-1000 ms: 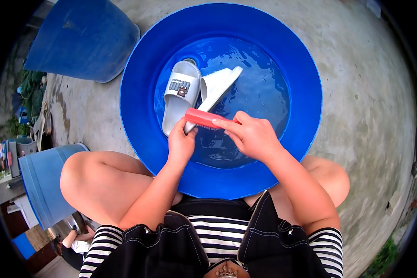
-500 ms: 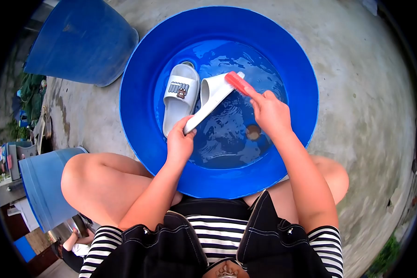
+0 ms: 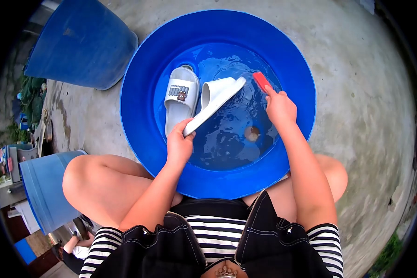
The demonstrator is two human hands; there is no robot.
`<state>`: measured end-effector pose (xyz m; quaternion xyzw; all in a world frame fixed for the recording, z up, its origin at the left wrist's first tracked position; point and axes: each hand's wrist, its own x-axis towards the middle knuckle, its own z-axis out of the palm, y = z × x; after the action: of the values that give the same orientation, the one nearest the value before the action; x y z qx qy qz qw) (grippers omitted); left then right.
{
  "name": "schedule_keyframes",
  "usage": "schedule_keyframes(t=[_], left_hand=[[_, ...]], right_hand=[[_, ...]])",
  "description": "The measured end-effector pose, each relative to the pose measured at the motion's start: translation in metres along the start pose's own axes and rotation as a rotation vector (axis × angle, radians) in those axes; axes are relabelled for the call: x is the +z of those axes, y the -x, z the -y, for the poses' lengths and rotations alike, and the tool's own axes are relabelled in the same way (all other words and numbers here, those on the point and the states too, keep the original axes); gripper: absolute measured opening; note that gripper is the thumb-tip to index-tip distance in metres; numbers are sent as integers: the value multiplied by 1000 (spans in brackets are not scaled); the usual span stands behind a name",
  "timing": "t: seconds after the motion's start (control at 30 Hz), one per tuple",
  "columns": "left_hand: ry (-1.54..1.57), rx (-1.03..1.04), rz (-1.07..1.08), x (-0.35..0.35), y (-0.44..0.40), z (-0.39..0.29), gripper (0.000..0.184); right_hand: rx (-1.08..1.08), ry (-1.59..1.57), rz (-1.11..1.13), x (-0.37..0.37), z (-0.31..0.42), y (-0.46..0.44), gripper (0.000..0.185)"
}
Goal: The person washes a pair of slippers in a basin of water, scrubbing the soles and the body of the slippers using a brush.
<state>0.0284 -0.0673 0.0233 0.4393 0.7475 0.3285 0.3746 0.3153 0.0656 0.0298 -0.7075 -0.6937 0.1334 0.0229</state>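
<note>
My left hand [image 3: 180,142] grips one end of a white slide sandal [image 3: 217,102], which is turned on its side above the water. My right hand [image 3: 281,109] is closed around the handle of a red brush [image 3: 261,82], held to the right of that sandal and apart from it; its bristles are hard to make out. A second white slide sandal [image 3: 179,111] with a small bear on its strap rests at the left inside the blue basin [image 3: 148,153]. Shallow rippling water [image 3: 227,148] covers the basin's bottom.
A large blue tub [image 3: 85,44] stands at the upper left on the concrete floor [image 3: 356,92]. Beside my left knee is a lighter blue barrel [image 3: 51,185]. A person [image 3: 76,248] is partly visible at the lower left.
The red brush has come off the held sandal and moved right with my right hand. My left hand keeps its hold, with the sandal's side still turned up.
</note>
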Motion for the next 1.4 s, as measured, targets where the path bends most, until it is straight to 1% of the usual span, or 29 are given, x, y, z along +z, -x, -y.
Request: schedule_keyframes(t=[0.03, 0.07, 0.13, 0.17, 0.2, 0.27, 0.33, 0.37, 0.4, 0.47, 0.5, 0.53, 0.57, 0.6, 0.7, 0.73, 0.77, 0.83, 0.87, 0.93, 1.0, 1.03, 1.07, 1.1, 1.17, 1.2, 1.27, 1.33, 1.4], left_hand=[[-16, 55, -15, 1, 0, 3, 41], [-15, 57, -15, 1, 2, 4, 41], [11, -35, 7, 0, 6, -9, 41], [10, -37, 6, -2, 6, -11, 41], [-19, -31, 14, -3, 6, -12, 41], [-47, -37, 25, -4, 8, -15, 41], [42, -149, 48, -4, 8, -22, 45], [21, -130, 41, -4, 7, -19, 45], [20, -134, 43, -4, 7, -18, 45], [-10, -80, 46, -3, 5, -19, 44], [-10, -79, 47, -2, 4, -15, 44], [-37, -11, 31, 0, 2, -9, 44], [-64, 58, 15, 1, 2, -4, 44], [-62, 59, 14, 2, 3, -2, 44], [-52, 5, -1, 0, 4, -5, 43], [-38, -51, 12, -1, 6, -14, 43], [-25, -107, 26, -3, 7, -19, 43], [6, -105, 33, -2, 7, -19, 42], [47, -99, 34, -2, 6, -20, 42], [12, -55, 42, 1, 4, -18, 41], [-27, -13, 41, -1, 5, -16, 40], [-57, 8, 48, -1, 6, -17, 40], [-88, 27, 56, 0, 6, -17, 41], [-38, -2, 31, 2, 5, -9, 41], [-35, -26, 28, 2, 6, -8, 43], [-36, -50, 30, 1, 7, -8, 45], [-4, -106, 50, -2, 9, -13, 44], [41, -152, 69, 0, 9, -21, 44], [22, -114, 82, -3, 8, -26, 39]], right_hand=[[80, 18, 71, 4, -9, -4, 41], [80, 18, 68, 13, -12, -3, 41], [115, -43, 149, 18, -8, 1, 42], [83, -116, 131, 22, -4, 4, 43], [-7, -163, 48, 16, 5, 12, 42], [-152, -245, -13, -1, 28, 29, 41], [-355, -278, 14, -11, 40, 42, 39], [-390, -223, -10, -9, 43, 45, 38], [-388, -224, -6, -6, 42, 43, 38], [-248, -190, -76, -1, 35, 29, 37], [-219, -178, -96, -2, 31, 23, 37], [-220, -178, -96, -1, 31, 22, 37], [-239, -185, -105, 0, 32, 23, 38], [-258, -190, -114, 1, 33, 25, 38], [-504, -272, -51, -6, 59, 63, 39], [-586, -314, -12, -9, 64, 73, 39], [-581, -319, -9, -8, 63, 73, 39], [-616, -280, -86, -6, 57, 68, 39], [-550, -277, -97, -4, 47, 55, 37], [-305, -148, -134, -2, 31, 30, 36], [-169, -71, -110, -1, 18, 15, 37], [-174, -96, -96, 1, 21, 17, 38], [-257, -147, -124, 6, 26, 25, 39], [-360, -204, -129, 5, 38, 37, 41], [-602, -355, -55, 2, 61, 70, 42], [-672, -363, 22, 2, 68, 82, 41], [-664, -306, 12, -1, 66, 78, 42], [-514, -283, -111, 7, 45, 48, 41], [-210, -112, -35, -1, 24, 16, 42]])
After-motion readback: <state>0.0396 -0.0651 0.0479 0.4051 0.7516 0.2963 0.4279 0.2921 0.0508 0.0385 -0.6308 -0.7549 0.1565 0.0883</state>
